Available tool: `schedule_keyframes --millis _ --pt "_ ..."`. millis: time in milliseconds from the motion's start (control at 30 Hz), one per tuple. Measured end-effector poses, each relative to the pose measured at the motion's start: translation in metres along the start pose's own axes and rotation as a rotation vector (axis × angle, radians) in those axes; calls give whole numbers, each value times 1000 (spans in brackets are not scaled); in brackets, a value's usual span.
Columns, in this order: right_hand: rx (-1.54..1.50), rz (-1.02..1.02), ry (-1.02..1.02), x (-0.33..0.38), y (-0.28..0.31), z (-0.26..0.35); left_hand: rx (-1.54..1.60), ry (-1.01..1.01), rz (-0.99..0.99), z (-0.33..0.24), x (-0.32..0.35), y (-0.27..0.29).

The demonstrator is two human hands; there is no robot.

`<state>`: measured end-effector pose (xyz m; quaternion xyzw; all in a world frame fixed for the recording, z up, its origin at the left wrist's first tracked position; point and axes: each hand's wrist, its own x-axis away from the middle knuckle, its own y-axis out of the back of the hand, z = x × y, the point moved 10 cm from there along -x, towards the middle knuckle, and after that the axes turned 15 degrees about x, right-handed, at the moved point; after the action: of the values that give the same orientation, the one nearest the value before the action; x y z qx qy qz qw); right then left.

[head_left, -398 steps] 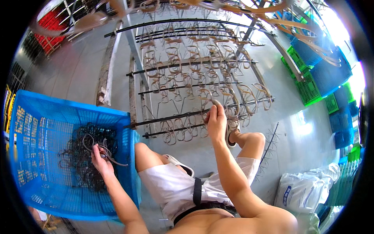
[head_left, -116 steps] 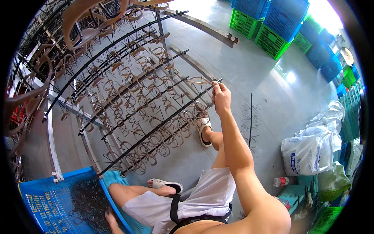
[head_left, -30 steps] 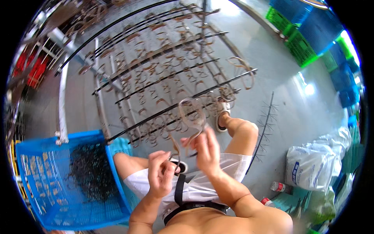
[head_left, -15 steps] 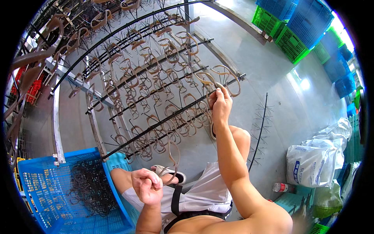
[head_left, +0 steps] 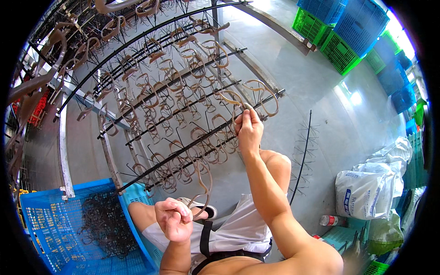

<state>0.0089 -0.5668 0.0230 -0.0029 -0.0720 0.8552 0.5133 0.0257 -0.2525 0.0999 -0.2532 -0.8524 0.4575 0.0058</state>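
Observation:
My right hand [head_left: 250, 130] reaches out to the front bar [head_left: 183, 149] of a rack. Its thumb and fingers pinch a brown looped frame [head_left: 229, 91], glasses-like in shape, near the bar's right end. Whether that frame rests on a hook is hidden by the fingers. Another brown loop hangs just right of it at the bar's tip. Close to my body, my left hand [head_left: 174, 221] is closed, fingers curled toward the palm. A similar brown looped frame [head_left: 210, 183] sticks out from its right side; the grip itself is partly hidden.
Several rows of hooked bars carry brown loops ahead. A blue crate [head_left: 43, 229] with dark thin pieces stands at left. On the floor at right lies a spiked black rod [head_left: 304, 158]. White sacks [head_left: 364, 195] sit at right; green and blue crates [head_left: 341, 55] are stacked far right.
My right hand has shifted slightly left and nearer along the bar, still pinching the frame. The whole view has moved a little. My left hand keeps its place and grip.

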Motion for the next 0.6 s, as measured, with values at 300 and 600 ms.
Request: schedule_keyframes --millis 300,600 --pt "192 -16 89 9 -2 7 38 -49 -38 -13 3 7" --pt "491 -27 254 1 5 15 49 -46 -21 -15 4 7"
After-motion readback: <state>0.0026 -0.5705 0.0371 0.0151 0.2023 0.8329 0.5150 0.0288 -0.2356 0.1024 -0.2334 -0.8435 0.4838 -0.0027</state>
